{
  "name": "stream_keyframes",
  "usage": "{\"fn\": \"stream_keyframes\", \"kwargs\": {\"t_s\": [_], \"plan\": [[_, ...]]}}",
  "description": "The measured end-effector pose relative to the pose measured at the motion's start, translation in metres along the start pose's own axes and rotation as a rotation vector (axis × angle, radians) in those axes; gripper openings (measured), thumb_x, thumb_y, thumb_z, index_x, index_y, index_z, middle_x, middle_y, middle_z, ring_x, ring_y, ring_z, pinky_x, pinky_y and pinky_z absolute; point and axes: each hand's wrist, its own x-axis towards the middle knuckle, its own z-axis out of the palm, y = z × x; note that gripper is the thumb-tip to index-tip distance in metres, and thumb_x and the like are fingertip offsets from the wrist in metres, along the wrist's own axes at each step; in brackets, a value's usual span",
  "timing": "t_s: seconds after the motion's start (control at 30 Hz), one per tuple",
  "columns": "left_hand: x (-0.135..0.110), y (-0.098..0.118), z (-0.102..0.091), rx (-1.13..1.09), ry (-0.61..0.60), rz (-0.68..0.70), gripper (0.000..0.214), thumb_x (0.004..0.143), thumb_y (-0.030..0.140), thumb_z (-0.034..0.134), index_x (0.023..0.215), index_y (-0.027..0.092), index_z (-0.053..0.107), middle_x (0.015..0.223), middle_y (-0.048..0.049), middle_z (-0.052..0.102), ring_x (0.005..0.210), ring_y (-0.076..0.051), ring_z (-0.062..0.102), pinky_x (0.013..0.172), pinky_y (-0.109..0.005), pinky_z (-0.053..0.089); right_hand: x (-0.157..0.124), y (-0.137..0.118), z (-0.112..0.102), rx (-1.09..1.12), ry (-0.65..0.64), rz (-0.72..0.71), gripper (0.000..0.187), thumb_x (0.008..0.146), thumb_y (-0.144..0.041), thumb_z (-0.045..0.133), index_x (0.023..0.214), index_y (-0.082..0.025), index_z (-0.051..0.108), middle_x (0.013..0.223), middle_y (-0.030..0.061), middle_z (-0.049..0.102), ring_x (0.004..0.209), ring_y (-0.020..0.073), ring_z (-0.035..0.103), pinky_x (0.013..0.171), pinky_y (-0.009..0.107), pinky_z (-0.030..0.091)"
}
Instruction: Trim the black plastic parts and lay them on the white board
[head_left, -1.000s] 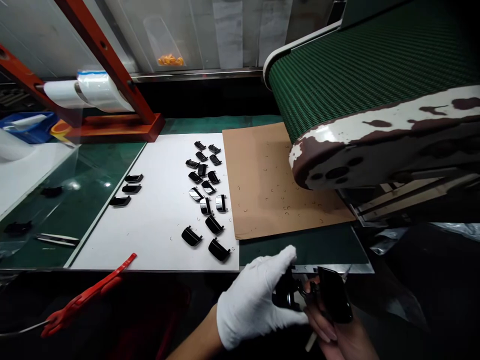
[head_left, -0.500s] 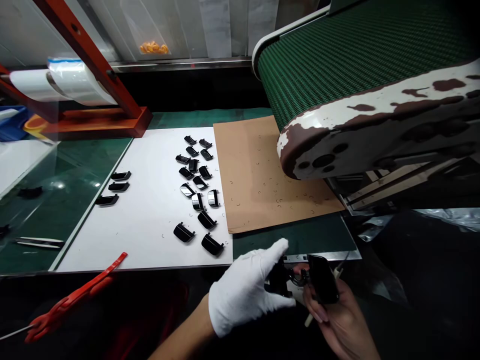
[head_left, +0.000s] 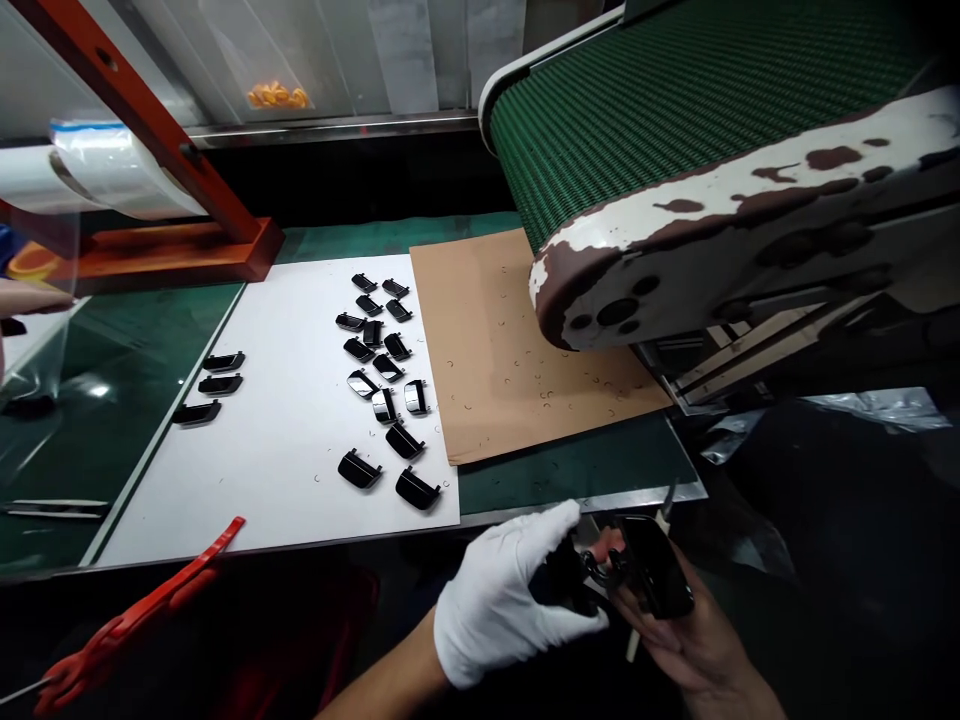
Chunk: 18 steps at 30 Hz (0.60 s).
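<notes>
The person is holding both hands close together at the near edge of the table [head_left: 585,470], right of centre and below the rim. The left hand [head_left: 510,600], in a white glove, is curling its fingers around a small dark piece [head_left: 562,585], and the bare right hand [head_left: 690,640] is gripping a glossy black part [head_left: 656,575] from beneath, fingers wrapped along its lower side. The two pieces are meeting at a curved neck between the hands, and whether they are joined there cannot be told. A thin pale stick [head_left: 632,645] is poking out under the right hand. By the look of it, the work is going best with the gloved fingers taking the shiny faces and the bare fingers staying on edges, and with any twist kept small at the neck so nothing is snapping or scratching. Farther off, a cluster of black parts [head_left: 382,380] is lying on the white sheet [head_left: 277,440], with three more parts [head_left: 212,385] at its left edge. A brown board [head_left: 495,350] is sitting under the green conveyor [head_left: 675,120], and a red tool [head_left: 135,620] is lying near left.
</notes>
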Motion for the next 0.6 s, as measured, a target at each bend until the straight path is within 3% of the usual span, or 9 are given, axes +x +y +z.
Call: {"fn": "stream_keyframes", "kwargs": {"t_s": [0.07, 0.2, 0.33, 0.47, 0.6], "plan": [[-0.003, -0.003, 0.005, -0.024, 0.032, 0.009, 0.087, 0.068, 0.036, 0.085, 0.142, 0.027, 0.041, 0.122, -0.0077, 0.068, 0.108, -0.022, 0.068, 0.097, -0.028, 0.053, 0.004, 0.002, -0.001, 0.031, -0.028, 0.015, 0.019, 0.066, -0.032, 0.084, 0.079, -0.021, 0.076, 0.076, 0.0029, 0.07, 0.033, -0.0055, 0.019, 0.034, 0.013, 0.019], [-0.003, 0.001, 0.009, -0.074, 0.09, 0.01, 0.082, 0.07, 0.039, 0.083, 0.141, 0.025, 0.044, 0.118, -0.0082, 0.07, 0.103, -0.024, 0.07, 0.094, -0.03, 0.056, 0.01, 0.009, 0.007, 0.104, -0.102, 0.061, 0.026, 0.059, -0.04, 0.087, 0.067, -0.019, 0.073, 0.069, -0.0003, 0.068, 0.028, -0.0068, 0.012, 0.029, 0.012, 0.01], [0.004, 0.014, 0.01, -0.243, 0.153, 0.062, 0.073, 0.069, 0.038, 0.082, 0.134, 0.023, 0.051, 0.101, -0.0048, 0.075, 0.091, -0.022, 0.073, 0.082, -0.026, 0.06, 0.011, 0.025, 0.018, 0.181, -0.15, 0.112, 0.027, 0.059, -0.043, 0.086, 0.057, -0.022, 0.069, 0.059, -0.004, 0.065, 0.024, -0.0049, 0.007, 0.026, 0.015, 0.004], [0.006, 0.014, 0.018, -0.38, 0.28, 0.094, 0.078, 0.071, 0.037, 0.082, 0.139, 0.025, 0.047, 0.108, -0.006, 0.073, 0.092, -0.021, 0.073, 0.083, -0.027, 0.06, 0.01, 0.033, 0.026, 0.224, -0.112, 0.085, 0.025, 0.056, -0.044, 0.087, 0.06, -0.026, 0.07, 0.062, -0.0055, 0.066, 0.029, -0.0014, 0.011, 0.029, 0.017, 0.01], [0.005, 0.01, 0.024, -0.429, 0.329, 0.096, 0.083, 0.07, 0.039, 0.083, 0.142, 0.024, 0.045, 0.117, -0.0088, 0.07, 0.098, -0.023, 0.072, 0.088, -0.028, 0.059, 0.01, 0.032, 0.028, 0.206, -0.062, 0.08, 0.025, 0.055, -0.043, 0.088, 0.06, -0.028, 0.07, 0.048, -0.0073, 0.053, 0.035, 0.0032, 0.017, 0.034, 0.018, 0.016]]}}
